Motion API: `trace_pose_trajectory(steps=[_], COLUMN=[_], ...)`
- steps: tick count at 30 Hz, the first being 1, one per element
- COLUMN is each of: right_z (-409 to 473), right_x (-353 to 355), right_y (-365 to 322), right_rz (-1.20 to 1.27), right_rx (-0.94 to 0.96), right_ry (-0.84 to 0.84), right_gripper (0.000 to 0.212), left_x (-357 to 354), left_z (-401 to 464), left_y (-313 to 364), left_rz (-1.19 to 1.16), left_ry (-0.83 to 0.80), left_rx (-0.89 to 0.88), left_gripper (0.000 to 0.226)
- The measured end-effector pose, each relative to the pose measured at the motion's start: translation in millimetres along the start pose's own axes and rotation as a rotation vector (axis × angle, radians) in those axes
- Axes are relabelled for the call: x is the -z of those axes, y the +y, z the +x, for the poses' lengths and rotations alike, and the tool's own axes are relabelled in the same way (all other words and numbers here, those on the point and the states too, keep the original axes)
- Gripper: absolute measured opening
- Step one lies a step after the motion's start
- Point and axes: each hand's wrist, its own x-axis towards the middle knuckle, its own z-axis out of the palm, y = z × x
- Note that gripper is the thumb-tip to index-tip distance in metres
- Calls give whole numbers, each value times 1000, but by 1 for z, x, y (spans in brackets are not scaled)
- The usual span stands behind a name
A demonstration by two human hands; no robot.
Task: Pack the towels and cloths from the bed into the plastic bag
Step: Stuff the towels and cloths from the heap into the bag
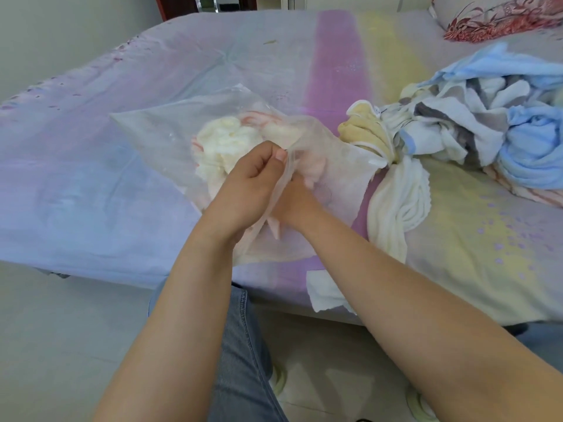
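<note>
Plastic bag (170, 132), clear and thin, lies on the bed (91, 193) with its mouth turned toward the person. Inside the bag is a crumpled white towel (225, 144), and behind it a pinkish cloth (274, 129) shows through the film. The left hand (249, 184) pinches the upper edge of the bag mouth between thumb and curled fingers and lifts it. The right hand (297, 199) is pushed into the mouth of the bag; its fingers are behind the plastic and the pink cloth, so I cannot tell if they are spread or closed on something.

Right of the bag, touching its side, lies a yellow cloth (365, 132) with white trim. Below this cloth, a folded white towel (396, 205) stretches toward the bed edge. Farther right of the bag is a pile of cloths (472, 123), light blue, white and grey, tangled together. A small white cloth (326, 293) hangs over the bed edge, below the bag, partly hidden by the right forearm. A floral pillow (499, 16) lies at the far corner, well apart from the bag. The person's leg in jeans (243, 345) stands against the bed edge under the bag.
</note>
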Motion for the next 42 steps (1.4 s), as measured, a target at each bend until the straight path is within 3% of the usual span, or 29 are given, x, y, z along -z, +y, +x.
trace_pose_trajectory(steps=[2, 5, 8, 11, 13, 14, 16, 17, 18, 21, 24, 26, 28, 31, 34, 36, 39, 40, 42], right_z=[32, 2, -48, -106, -117, -114, -110, -108, -107, -112, -129, -147, -160, -157, -149, -147, -130, -124, -115], right_x=[-18, -10, 3, 25, 41, 48, 61, 64, 67, 76, 75, 71, 79, 98, 102, 88, 57, 46, 22], right_y=[3, -7, 9, 43, 70, 87, 120, 132, 141, 135, 107, 80, 52, 22, 2, -1, 16, 24, 39], right_rz=[137, 115, 18, 84, 91, 70, 19, -8, -24, -49, -112, 110, 472, 821, 872, 790, 326, 119, -235], right_rx=[44, 170, 243, 215, 64, -98, -426, -505, -524, -375, -54, 115, 126, 97, 182, 354, 449, 414, 314], right_ry=[-18, -45, 47, 547, 821, 804, 500, 377, 315, 300, 404, 459, 436, 442, 629, 867, 1051, 978, 573], right_gripper=[69, 75, 49, 23, 28, 46, 88, 94, 86, 39, 33, 24, 16, 15, 48, 58, 68, 68, 53], left_x=[1, 11, 11, -1, -11, -15, -25, -29, -32, -37, -36, -33, -31, -25, -19, -15, -9, -9, -8], left_z=[0, 9, 16, 16, 13, 12, 9, 8, 7, 7, 9, 9, 10, 13, 16, 18, 23, 24, 25], left_y=[5, 1, -5, -8, -11, -11, -9, -8, -8, -8, -9, -8, -6, -4, -1, 2, 3, 3, 2], left_rz=[-7, -6, 72, 130, 172, 214, 330, 382, 423, 486, 462, 397, 340, 306, 270, 216, 104, 82, 51], left_ry=[31, 107, 160, 165, 150, 146, 141, 139, 139, 153, 160, 175, 199, 205, 198, 205, 216, 219, 218], left_rx=[-9, -29, -46, -42, -60, -75, -114, -134, -153, -188, -184, -161, -137, -117, -101, -85, -61, -58, -67], left_gripper=[32, 29, 27, 29, 30, 31, 27, 25, 23, 22, 23, 26, 29, 29, 31, 31, 27, 27, 27])
